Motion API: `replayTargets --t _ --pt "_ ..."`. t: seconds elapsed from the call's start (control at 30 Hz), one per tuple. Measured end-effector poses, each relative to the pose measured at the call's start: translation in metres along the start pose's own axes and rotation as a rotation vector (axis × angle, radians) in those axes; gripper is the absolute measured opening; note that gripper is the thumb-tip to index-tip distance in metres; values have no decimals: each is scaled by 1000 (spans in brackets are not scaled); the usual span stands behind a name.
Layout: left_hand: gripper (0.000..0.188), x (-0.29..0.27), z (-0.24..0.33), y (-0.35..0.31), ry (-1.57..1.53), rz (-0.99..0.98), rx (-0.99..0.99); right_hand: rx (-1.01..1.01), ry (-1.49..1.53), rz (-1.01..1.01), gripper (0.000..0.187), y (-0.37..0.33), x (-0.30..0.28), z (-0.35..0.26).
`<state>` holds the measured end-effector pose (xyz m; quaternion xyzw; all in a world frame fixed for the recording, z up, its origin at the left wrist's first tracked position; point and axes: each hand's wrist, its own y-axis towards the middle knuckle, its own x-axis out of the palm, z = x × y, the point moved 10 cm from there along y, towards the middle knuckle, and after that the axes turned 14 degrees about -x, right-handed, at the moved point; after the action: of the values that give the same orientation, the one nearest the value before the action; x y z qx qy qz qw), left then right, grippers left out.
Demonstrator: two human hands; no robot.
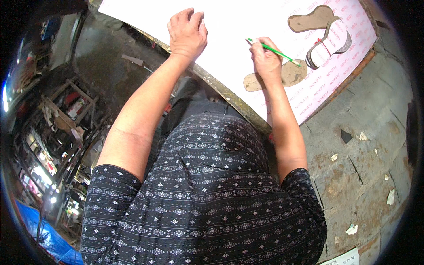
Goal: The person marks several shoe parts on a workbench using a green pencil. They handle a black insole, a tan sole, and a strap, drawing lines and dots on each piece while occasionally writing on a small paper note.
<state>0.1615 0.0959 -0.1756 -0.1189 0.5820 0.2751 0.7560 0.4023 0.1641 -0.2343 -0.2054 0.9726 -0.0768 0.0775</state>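
My right hand [267, 62] is closed around a green pencil [282, 54], whose pale tip points up and left, over a white sheet with pink print [229, 48]. Beneath that hand and wrist lies a brown sole-shaped template [293, 74], partly covered by them. My left hand [187, 33] rests on the sheet near its left edge, fingers loosely bent and spread, with nothing seen in it. Right of the pencil is a bundle of white and dark sole-shaped pieces [332, 43] with a red tie around it. Another brown sole-shaped template [311, 19] lies beyond it.
The sheet covers a table with a worn wooden edge [221, 90] close to my body. Rough concrete floor [353, 163] with small scraps spreads to the right. A wooden frame [70, 106] and assorted clutter stand at the left, with a blue sheet [39, 229] at lower left.
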Motion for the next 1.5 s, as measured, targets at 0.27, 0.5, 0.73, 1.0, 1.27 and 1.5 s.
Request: replayTargets --t 0.27,0.5,0.73,1.0,1.27,1.5 --pt "29 -3 3 3 -12 -11 -26 79 -133 298 22 -34 -128 -2" --pt "24 12 -6 2 -139 86 64 201 -609 388 37 -66 -203 70" --pt "16 26 -12 -6 82 -401 -155 144 -477 265 59 -34 -208 70" --pt "28 -69 -113 -178 -182 -165 -332 187 -1076 117 109 -15 -224 47" --pt "32 -26 -173 -313 -260 -790 -806 231 -806 111 89 -14 -243 55" --pt "35 -20 -166 -228 -300 -831 -582 209 -450 179 70 -35 -266 99"
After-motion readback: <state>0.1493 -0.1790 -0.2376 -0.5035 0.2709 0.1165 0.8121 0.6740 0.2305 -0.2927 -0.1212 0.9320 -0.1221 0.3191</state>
